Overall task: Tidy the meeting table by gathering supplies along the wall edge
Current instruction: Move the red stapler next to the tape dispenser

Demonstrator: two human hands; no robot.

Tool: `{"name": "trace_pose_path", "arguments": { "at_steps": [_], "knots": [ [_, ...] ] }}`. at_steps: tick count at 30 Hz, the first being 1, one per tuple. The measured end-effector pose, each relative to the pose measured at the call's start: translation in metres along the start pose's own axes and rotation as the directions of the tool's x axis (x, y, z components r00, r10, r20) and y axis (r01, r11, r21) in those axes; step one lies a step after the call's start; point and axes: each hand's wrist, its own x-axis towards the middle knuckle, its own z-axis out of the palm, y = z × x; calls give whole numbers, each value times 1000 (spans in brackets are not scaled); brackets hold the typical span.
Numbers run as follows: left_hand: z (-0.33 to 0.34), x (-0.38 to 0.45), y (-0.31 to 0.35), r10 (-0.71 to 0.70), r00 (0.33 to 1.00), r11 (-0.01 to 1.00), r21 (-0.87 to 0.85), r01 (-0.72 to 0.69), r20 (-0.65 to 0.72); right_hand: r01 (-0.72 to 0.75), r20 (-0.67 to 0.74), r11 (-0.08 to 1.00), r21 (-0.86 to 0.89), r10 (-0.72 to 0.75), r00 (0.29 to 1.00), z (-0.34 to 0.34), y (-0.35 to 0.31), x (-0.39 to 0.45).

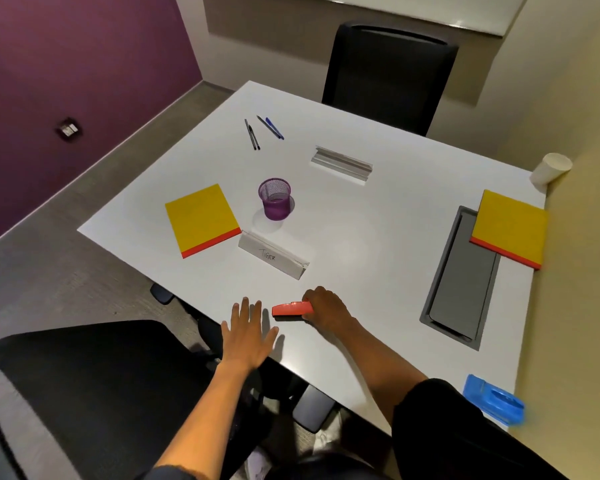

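Right hand (326, 306) grips glossy, perhaps plastic stapler (291, 309).

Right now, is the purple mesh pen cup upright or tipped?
Upright: the purple mesh pen cup stands on its base on the white table, its open rim facing up.

Small meeting room, seen from above.
A white table (378, 223) stands against a beige wall (575, 306) on the right, with a grey hatch (461, 282) set into its top. A purple wall (66, 64) with a socket (69, 130) rises on the left over grey carpet (49, 258). One black chair (388, 77) stands at the far side, another (94, 386) at the near side.
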Motion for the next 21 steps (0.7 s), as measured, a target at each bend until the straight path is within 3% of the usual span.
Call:
{"name": "trace_pose_path", "arguments": {
  "at_steps": [8, 21],
  "knots": [
    [-5, 0, 13, 36, 999, 999, 11, -37, 23, 12, 13, 997, -74, -11, 1000, 15, 10, -22],
    [-8, 10, 51, 201, 978, 977, 58, -204, 51, -225, -217, 945, 238, 278, 936, -16, 57, -67]
  ]
}}
